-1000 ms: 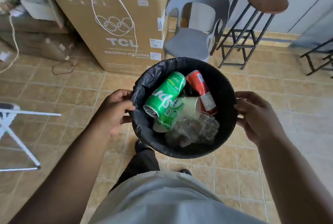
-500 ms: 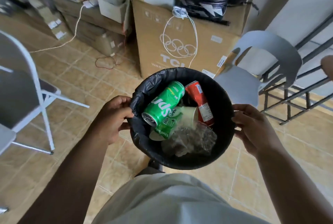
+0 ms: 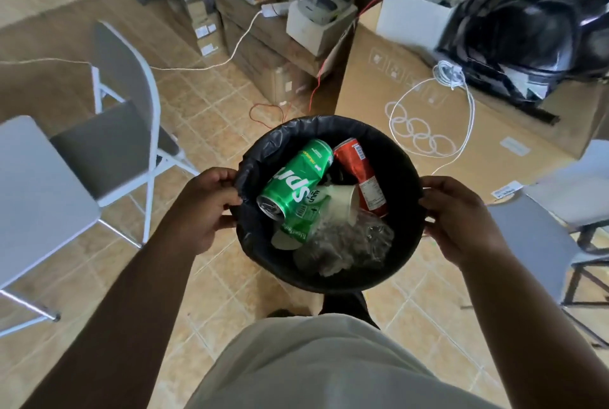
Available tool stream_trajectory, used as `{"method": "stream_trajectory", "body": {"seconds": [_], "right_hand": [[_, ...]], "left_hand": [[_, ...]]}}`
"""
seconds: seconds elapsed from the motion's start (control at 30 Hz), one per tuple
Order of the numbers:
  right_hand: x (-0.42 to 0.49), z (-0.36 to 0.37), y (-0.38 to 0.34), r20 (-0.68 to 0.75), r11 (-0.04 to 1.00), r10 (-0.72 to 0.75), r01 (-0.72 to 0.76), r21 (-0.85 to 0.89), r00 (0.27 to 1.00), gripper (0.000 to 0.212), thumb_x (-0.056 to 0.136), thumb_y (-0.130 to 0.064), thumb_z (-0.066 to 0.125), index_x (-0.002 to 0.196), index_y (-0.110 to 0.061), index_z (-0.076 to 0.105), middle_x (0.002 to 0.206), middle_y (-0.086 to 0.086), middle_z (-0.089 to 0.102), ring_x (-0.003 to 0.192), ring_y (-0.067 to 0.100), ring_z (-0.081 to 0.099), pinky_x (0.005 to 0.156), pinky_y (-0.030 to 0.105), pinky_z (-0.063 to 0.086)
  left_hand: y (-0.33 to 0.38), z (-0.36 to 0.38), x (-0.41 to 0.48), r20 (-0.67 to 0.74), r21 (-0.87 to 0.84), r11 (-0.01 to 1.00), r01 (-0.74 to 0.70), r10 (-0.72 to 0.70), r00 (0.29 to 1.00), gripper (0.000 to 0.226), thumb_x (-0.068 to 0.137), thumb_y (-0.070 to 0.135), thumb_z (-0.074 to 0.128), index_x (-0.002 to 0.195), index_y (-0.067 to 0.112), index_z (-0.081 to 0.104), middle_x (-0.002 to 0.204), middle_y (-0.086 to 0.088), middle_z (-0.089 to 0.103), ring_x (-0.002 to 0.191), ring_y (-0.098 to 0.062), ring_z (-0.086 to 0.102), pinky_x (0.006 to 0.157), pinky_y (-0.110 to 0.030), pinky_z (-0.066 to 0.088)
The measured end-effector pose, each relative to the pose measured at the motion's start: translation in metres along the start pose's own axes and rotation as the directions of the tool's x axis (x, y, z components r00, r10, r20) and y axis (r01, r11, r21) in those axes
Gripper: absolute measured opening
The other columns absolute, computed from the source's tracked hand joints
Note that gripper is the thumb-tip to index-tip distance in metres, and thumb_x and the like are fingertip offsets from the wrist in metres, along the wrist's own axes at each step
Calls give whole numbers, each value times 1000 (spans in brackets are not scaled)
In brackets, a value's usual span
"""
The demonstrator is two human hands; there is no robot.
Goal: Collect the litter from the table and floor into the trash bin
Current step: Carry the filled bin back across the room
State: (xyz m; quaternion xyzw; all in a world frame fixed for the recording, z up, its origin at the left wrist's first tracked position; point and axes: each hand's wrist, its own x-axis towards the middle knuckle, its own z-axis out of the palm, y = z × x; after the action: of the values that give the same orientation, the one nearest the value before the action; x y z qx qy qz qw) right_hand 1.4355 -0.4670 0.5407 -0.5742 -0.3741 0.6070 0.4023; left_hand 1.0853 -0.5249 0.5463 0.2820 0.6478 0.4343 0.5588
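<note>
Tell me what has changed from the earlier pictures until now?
The view swung left: the big carton slid right, and a folding chair came in at left. Both hands, left and right, keep their grip on the trash bin; its litter lies unchanged.

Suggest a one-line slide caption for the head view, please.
Both hands, left hand and right hand, carry a black-lined trash bin holding a green can, red can and crumpled plastic.

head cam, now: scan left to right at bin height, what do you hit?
Folding chair → left hand on the rim → trash bin → green can → red can → right hand on the opposite rim → grey chair.
</note>
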Motion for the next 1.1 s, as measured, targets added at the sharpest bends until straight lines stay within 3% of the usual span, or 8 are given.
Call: {"method": "stream_trajectory", "body": {"seconds": [0.13, 0.23, 0.33, 0.47, 0.63, 0.8, 0.9, 1.1], "right_hand": [[64, 21, -16, 88, 999, 30, -26, -44, 996, 31, 76, 3, 51, 86, -18, 72, 77, 10, 68, 65, 21, 66, 51, 31, 52], [115, 34, -31, 162, 995, 64, -50, -91, 985, 31, 74, 1, 53, 84, -20, 72, 76, 9, 68, 64, 20, 66, 50, 30, 52], [164, 46, -51, 228, 987, 96, -63, -147, 969, 35, 76, 1, 52, 80, -27, 72, 76, 5, 68, 64, 17, 66, 52, 29, 52], [227, 62, -80, 309, 986, 93, -44, -161, 946, 33, 80, 3, 51, 85, -23, 71, 80, 5, 69, 66, 16, 66, 52, 29, 52], [293, 93, -111, 387, 983, 68, 4, -182, 920, 37, 82, 5, 50, 83, -24, 71, 81, 4, 70, 70, 19, 66, 56, 34, 54], [346, 135, -131, 463, 980, 64, 32, -196, 884, 41, 85, 4, 49, 80, -30, 73, 84, 0, 72, 72, 16, 69, 56, 31, 54], [379, 168, -138, 481, 972, 80, 39, -232, 873, 32, 80, -2, 52, 83, -27, 72, 88, 2, 72, 79, 20, 69, 58, 33, 56], [437, 238, -150, 456, 963, 84, 46, -266, 886, 38, 83, 2, 50, 82, -29, 73, 80, 0, 73, 64, 14, 69, 53, 33, 53]], "left_hand": [[12, -5, 35, -89, -24, 999, 38, -40, 995, 34, 79, -12, 44, 102, 7, 60, 75, -5, 59, 66, -18, 55, 53, -29, 46], [24, -3, 64, -161, -42, 997, 65, -71, 984, 33, 78, -12, 45, 98, 8, 60, 74, -4, 59, 63, -17, 56, 49, -28, 47], [42, 3, 92, -224, -59, 995, 85, -96, 970, 31, 76, -12, 45, 94, 9, 60, 75, -5, 60, 64, -18, 55, 55, -31, 49], [69, 7, 127, -313, -91, 994, 61, -87, 946, 33, 77, -15, 44, 90, 12, 61, 69, -1, 61, 60, -14, 58, 52, -28, 50], [94, 4, 163, -406, -138, 990, 24, -78, 910, 37, 78, -15, 43, 91, 13, 62, 74, -3, 61, 67, -17, 58, 60, -32, 50], [115, -13, 195, -439, -177, 984, -8, -71, 896, 37, 79, -16, 43, 95, 12, 60, 81, -7, 60, 71, -20, 58, 58, -32, 49], [124, -34, 224, -445, -197, 980, -17, -74, 892, 36, 78, -16, 44, 94, 12, 61, 82, -8, 59, 70, -20, 58, 56, -31, 50], [148, -84, 290, -437, -228, 973, -23, -81, 896, 36, 77, -16, 45, 90, 13, 62, 73, -4, 61, 62, -16, 58, 49, -27, 50]]}}
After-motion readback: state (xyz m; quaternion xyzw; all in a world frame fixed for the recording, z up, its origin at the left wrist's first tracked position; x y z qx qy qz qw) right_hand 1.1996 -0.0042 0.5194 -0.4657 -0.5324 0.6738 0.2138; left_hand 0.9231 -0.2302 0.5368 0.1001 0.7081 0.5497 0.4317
